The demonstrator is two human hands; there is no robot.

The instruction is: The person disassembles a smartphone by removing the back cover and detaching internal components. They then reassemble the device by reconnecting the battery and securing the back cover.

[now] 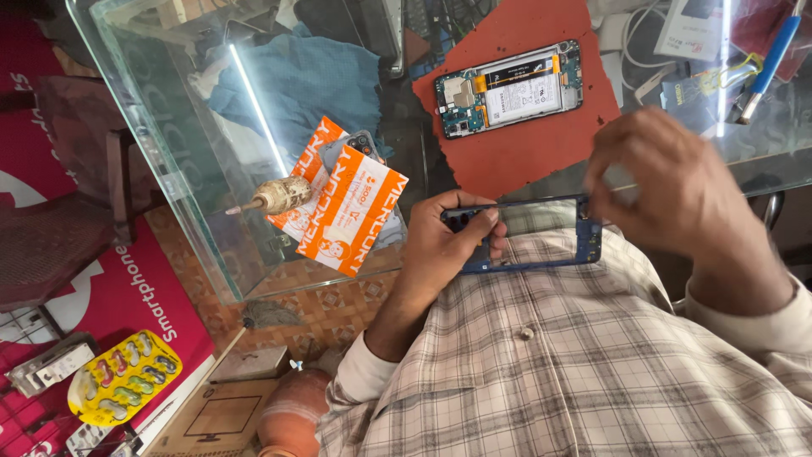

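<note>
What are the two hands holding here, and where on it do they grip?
A blue phone frame. The left hand grips its left end, fingers curled over the edge; the right hand pinches the right end's upper corner.

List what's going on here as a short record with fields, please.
left hand: grips the left end of a blue phone frame
right hand: at the frame's right end, fingers pinched
frame position: held over a checked shirt, at the edge of a glass table
on table: opened phone on a red mat; orange packet; blue cloth
far right: blue-handled tool
</note>
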